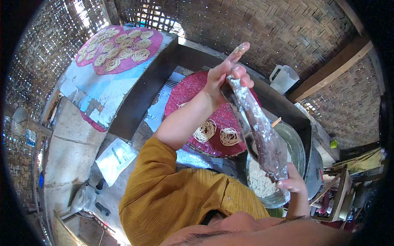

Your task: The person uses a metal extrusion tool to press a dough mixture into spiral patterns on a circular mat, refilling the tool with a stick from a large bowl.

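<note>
My left hand (223,78) grips the upper end of a long press (262,135) smeared with white dough, its index finger pointing up. My right hand (293,183) holds the lower end of the press, over a metal bowl (297,143) that holds pale dough (260,182). Under my left forearm lies a round red woven tray (188,92) with two coiled noodle nests, one (205,130) on the left and one (229,136) on the right. My sleeve (172,197) is mustard yellow.
A second red tray (154,47) with several noodle nests rests on a raised surface at the upper left. A white plastic jug (283,78) stands on the ledge behind. A white bag (115,158) lies lower left. Woven bamboo walls (262,28) surround the place.
</note>
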Action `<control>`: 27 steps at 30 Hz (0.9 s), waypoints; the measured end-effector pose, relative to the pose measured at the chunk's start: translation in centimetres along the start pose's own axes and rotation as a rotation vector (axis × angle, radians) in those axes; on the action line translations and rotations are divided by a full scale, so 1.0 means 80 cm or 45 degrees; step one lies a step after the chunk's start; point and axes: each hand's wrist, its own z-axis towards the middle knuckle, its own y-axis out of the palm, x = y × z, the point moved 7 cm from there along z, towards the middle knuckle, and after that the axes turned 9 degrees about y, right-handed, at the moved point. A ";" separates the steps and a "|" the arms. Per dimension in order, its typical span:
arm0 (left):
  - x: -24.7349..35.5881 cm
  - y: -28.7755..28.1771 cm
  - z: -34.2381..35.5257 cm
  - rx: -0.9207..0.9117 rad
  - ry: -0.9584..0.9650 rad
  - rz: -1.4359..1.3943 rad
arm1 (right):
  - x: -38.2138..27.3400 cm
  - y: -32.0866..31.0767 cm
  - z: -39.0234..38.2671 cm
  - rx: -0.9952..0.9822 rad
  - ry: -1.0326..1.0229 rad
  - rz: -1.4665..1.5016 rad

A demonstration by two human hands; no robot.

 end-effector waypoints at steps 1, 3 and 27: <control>-0.002 0.007 0.005 -0.089 0.004 -0.069 | -0.009 -0.006 -0.003 0.069 -0.045 -0.056; 0.008 0.010 0.016 -0.106 0.039 -0.065 | -0.030 -0.002 0.003 0.091 -0.041 -0.192; -0.120 -0.101 -0.132 0.304 -1.341 1.066 | 0.038 -0.012 -0.001 0.057 -0.133 0.205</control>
